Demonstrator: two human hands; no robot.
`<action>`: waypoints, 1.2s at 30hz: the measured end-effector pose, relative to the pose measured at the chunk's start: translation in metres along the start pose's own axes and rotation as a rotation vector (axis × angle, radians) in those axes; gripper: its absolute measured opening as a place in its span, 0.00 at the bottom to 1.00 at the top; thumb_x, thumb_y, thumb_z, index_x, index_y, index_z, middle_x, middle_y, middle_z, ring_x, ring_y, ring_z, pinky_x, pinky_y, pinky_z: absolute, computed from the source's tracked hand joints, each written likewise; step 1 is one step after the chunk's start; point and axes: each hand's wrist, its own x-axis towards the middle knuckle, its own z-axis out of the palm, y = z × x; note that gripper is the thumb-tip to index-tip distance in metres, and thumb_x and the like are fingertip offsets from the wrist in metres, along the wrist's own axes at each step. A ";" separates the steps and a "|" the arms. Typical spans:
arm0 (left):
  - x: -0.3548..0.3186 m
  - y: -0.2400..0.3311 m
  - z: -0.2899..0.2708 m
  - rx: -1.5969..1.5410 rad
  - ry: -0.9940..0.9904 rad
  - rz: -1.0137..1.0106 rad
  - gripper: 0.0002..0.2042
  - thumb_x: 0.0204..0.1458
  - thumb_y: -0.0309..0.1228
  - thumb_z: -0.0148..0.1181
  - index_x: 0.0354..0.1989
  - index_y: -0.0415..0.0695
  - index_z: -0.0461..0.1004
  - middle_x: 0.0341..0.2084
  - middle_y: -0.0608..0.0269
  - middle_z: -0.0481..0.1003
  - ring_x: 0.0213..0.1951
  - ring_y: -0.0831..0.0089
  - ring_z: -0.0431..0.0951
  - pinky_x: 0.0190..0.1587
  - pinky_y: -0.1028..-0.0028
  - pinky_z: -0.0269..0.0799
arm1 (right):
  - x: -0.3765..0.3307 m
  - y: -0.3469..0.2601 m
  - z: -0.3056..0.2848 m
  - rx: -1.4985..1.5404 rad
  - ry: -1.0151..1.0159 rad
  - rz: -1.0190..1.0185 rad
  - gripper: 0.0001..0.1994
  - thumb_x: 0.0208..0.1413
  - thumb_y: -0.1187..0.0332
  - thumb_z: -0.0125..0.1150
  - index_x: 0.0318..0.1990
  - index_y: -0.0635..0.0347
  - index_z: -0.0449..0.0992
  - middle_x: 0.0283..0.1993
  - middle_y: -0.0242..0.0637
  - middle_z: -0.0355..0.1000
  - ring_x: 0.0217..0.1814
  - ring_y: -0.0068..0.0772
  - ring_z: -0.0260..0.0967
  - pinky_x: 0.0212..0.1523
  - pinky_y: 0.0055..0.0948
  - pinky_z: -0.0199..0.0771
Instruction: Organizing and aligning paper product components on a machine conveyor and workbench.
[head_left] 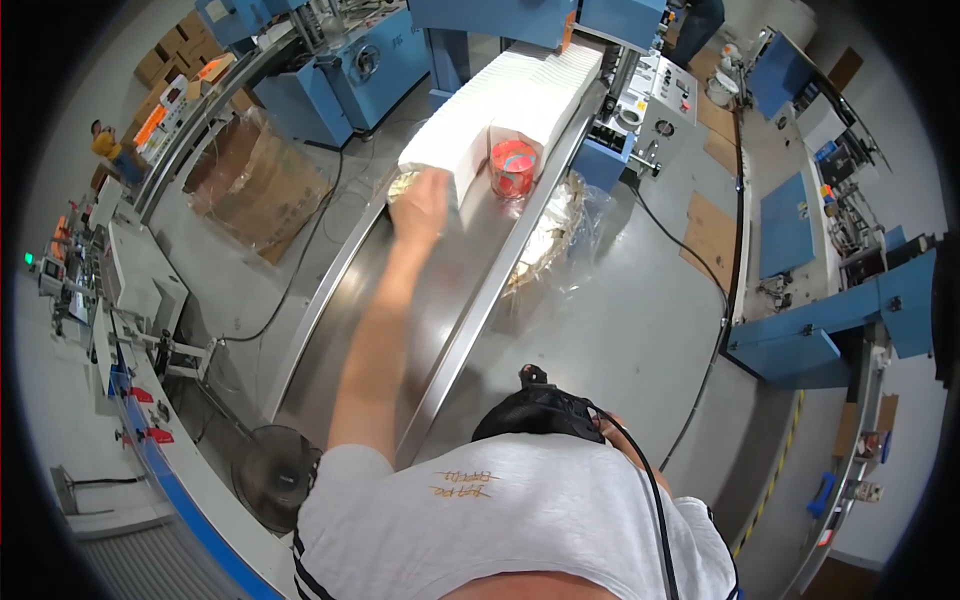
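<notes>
My left hand [418, 208] reaches out over a steel chute [385, 310] and is at the near end of a long row of white, thin, closely packed pieces [460, 120]. Motion blurs this hand, so its fingers and any hold are unclear. Beside it, at the left corner of the row, shows a small pale-gold thing [402, 184]. A clear round tub with red contents [512, 170] stands on the chute, against the row's right side. My right hand [618, 436] is low by my body, mostly hidden behind a black pouch [538, 412]; its fingers do not show.
Blue machines [365, 70] stand beyond the chute, with a control panel [660, 100] at its right. A plastic-lined carton [255, 185] is on the floor at left, a clear bag [550, 235] right of the chute. A round fan [278, 475] stands at lower left. Cables cross the floor.
</notes>
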 end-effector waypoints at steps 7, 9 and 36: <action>-0.127 0.057 0.031 -0.135 -0.180 0.047 0.03 0.49 0.27 0.56 0.31 0.44 0.73 0.31 0.54 0.71 0.37 0.52 0.73 0.36 0.57 0.69 | -0.028 -0.064 -0.010 -0.076 -0.050 -0.014 0.14 0.51 0.59 0.59 0.42 0.54 0.79 0.40 0.42 0.77 0.43 0.38 0.75 0.45 0.32 0.74; -0.140 0.060 0.038 -0.184 -0.168 0.148 0.03 0.47 0.25 0.57 0.30 0.42 0.74 0.33 0.56 0.70 0.38 0.55 0.71 0.38 0.60 0.69 | -0.014 -0.054 -0.004 -0.052 0.012 -0.104 0.14 0.51 0.60 0.60 0.43 0.56 0.78 0.39 0.41 0.78 0.41 0.37 0.75 0.44 0.32 0.74; -0.143 0.038 0.041 -0.347 -0.184 0.100 0.03 0.48 0.27 0.59 0.27 0.41 0.76 0.27 0.60 0.74 0.33 0.63 0.72 0.37 0.68 0.69 | 0.004 -0.023 0.059 0.039 0.017 0.033 0.17 0.42 0.56 0.62 0.41 0.47 0.81 0.45 0.39 0.76 0.48 0.40 0.74 0.52 0.32 0.72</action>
